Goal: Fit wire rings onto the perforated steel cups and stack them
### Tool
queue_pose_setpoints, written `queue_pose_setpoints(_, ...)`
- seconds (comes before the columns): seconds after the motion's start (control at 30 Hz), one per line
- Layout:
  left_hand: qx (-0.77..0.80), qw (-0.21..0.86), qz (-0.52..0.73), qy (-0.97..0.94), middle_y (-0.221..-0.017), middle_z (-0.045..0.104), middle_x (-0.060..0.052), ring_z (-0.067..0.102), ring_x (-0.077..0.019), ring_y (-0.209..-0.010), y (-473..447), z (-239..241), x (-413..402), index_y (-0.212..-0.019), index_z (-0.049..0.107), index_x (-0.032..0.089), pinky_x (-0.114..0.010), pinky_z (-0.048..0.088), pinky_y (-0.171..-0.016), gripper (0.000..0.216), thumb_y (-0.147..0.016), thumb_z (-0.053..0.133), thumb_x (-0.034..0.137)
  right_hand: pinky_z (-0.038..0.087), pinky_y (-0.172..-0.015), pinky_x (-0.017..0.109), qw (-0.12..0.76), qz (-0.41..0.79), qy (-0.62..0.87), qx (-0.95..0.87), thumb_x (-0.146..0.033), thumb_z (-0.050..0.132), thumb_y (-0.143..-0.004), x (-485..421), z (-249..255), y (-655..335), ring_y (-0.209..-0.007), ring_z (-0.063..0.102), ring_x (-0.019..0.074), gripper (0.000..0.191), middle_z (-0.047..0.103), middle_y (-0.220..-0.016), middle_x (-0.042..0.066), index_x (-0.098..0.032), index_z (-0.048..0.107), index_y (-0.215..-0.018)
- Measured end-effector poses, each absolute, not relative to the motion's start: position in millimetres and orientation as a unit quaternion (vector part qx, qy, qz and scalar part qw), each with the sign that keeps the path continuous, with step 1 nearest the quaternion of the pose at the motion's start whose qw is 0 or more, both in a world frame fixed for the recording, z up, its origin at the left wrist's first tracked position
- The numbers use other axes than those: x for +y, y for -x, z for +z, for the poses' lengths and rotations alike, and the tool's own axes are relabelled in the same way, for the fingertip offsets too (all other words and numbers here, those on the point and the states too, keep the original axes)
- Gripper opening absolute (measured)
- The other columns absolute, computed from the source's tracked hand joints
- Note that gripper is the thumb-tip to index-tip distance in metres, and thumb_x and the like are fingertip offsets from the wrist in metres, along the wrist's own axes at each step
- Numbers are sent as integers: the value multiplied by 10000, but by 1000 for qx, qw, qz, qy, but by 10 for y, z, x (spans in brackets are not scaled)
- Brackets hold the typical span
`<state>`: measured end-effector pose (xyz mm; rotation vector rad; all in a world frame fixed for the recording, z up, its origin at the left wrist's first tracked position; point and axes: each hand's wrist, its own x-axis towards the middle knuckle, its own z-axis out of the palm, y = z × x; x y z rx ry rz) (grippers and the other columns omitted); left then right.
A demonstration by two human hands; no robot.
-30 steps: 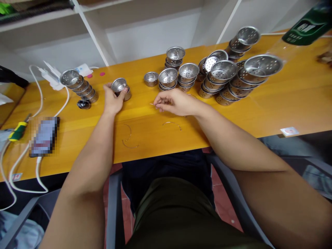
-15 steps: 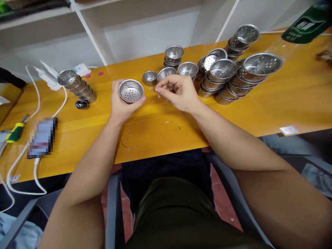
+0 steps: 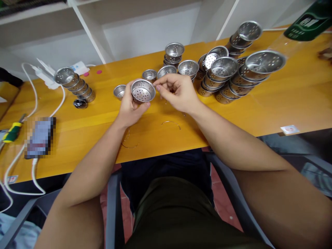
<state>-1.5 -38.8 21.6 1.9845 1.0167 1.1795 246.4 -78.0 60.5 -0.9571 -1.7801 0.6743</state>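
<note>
My left hand (image 3: pixel 131 109) is wrapped round a perforated metal cup (image 3: pixel 143 92), whose open top is tilted toward me. At the cup's right rim, my right hand (image 3: pixel 178 91) pinches a thin wire (image 3: pixel 154 85), of which only a small end shows between the fingertips. Whether the wire passes through a hole in the cup I cannot tell. Thin curved wires lie on the table below my hands, one (image 3: pixel 171 122) under the right wrist and another (image 3: pixel 130 146) near the left forearm. Behind the left hand sits another small perforated cup (image 3: pixel 119 91).
Stacked perforated cups (image 3: pixel 223 69) crowd the right side, and a leaning stack (image 3: pixel 75 83) stands at the left. A green-labelled bottle (image 3: pixel 303 26) is at the far right. White cables, a phone (image 3: pixel 40 137) and a screwdriver (image 3: pixel 13 132) lie on the left of the table (image 3: pixel 259 114).
My left hand has brought the cup rightward, up to the fingertips of my right hand. The small cup behind the left hand has come into view. My right hand has hardly moved.
</note>
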Motion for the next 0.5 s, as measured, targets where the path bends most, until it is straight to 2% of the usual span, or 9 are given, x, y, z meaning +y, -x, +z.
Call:
queue_pose_setpoints(0.07, 372, 298, 457, -751, -1609, 695, -93, 735, -438, -1640, 19, 202, -397, -1537, 554, 376, -631, 684, -1350, 953, -847, 1152, 648, 618, -735, 392, 494, 278, 401, -720, -860, 746, -1130, -780, 613, -2463, -790, 624, 239, 596, 670, -878, 45, -278, 781, -1253)
queue_pose_setpoints(0.17, 365, 271, 467, -758, -1540, 729, -81, 782, -428, -1551, 42, 213, -429, -1484, 593, 360, -645, 681, -1355, 1010, -732, 1234, 567, 606, -730, 391, 499, 282, 409, -709, -863, 759, -1115, -795, 624, -2457, -794, 627, 247, 581, 616, -845, 30, -292, 739, -1218)
queue_pose_setpoints(0.3, 374, 243, 465, -765, -1397, 785, -71, 826, -432, -1418, 52, 261, -473, -1364, 683, 321, -702, 669, -1353, 922, -675, 1272, 488, 580, -717, 384, 479, 288, 415, -717, -824, 776, -1101, -825, 626, -2437, -782, 564, 244, 538, 528, -829, 12, -301, 728, -1214)
queue_pose_setpoints(0.5, 384, 297, 439, -756, -1439, 777, -75, 798, -475, -1496, -11, 258, -504, -1428, 667, 321, -739, 651, -1369, 1081, -593, 1313, 554, 553, -742, 398, 458, 298, 421, -724, -779, 765, -1106, -857, 616, -2390, -767, 490, 242, 485, 450, -829, -2, -306, 728, -1208)
